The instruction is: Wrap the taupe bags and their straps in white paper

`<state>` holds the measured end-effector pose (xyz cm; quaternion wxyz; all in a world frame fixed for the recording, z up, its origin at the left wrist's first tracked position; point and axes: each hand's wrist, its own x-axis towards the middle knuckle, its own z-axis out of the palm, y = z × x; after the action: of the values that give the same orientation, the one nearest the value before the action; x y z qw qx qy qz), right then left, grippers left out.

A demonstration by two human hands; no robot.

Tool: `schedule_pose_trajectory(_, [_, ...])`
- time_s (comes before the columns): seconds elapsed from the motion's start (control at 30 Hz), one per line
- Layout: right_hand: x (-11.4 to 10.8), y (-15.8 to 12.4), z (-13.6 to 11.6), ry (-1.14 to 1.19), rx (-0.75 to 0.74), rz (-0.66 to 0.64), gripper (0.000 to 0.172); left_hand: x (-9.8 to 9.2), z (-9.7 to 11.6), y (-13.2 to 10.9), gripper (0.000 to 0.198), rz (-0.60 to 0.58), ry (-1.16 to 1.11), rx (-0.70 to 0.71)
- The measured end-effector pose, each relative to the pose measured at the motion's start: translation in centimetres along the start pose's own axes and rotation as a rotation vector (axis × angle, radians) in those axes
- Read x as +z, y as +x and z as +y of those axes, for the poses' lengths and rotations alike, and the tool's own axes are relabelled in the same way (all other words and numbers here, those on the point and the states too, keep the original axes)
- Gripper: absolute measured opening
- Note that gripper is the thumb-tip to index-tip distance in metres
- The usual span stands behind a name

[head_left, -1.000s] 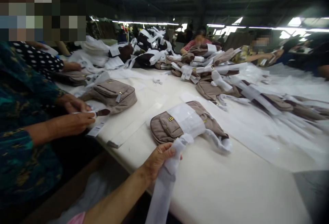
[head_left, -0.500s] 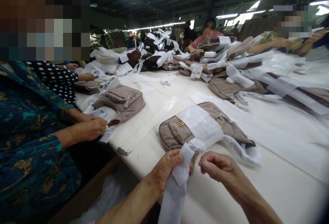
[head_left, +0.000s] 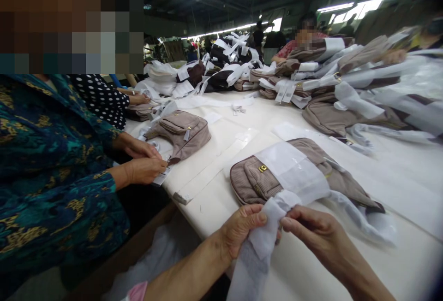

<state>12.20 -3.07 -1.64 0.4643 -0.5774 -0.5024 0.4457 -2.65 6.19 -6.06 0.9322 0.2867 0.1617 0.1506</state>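
Observation:
A taupe corduroy bag (head_left: 256, 182) lies on the white table (head_left: 398, 264) in front of me, with a wide white wrapping band (head_left: 294, 169) across its middle. A long strip of white wrapping (head_left: 259, 245) runs from the bag down over the table's near edge. My left hand (head_left: 242, 229) is closed around this strip just below the bag. My right hand (head_left: 308, 229) pinches the same strip from the right, its fingertips meeting those of the left hand.
To my left a person in a teal patterned top (head_left: 51, 172) handles a tag beside another taupe bag (head_left: 183, 130). Piles of wrapped bags (head_left: 328, 75) cover the far and right side of the table, with other people behind them.
My right hand has come into view and closed on the white strip next to my left hand. The view has shifted, so the bag sits further right.

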Motion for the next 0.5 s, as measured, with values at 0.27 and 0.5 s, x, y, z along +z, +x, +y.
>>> schedule_pose_trajectory(0.27, [0.0, 0.0, 0.7, -0.283, -0.123, 0.110, 0.024, -0.2, 0.3, 0.2, 0.047, 0.001, 0.070, -0.064])
schedule_pose_trajectory(0.5, [0.1, -1.8, 4.1, -0.399, -0.130, 0.396, 0.026, 0.7, 0.9, -0.1, 0.048, -0.019, 0.281, -0.153])
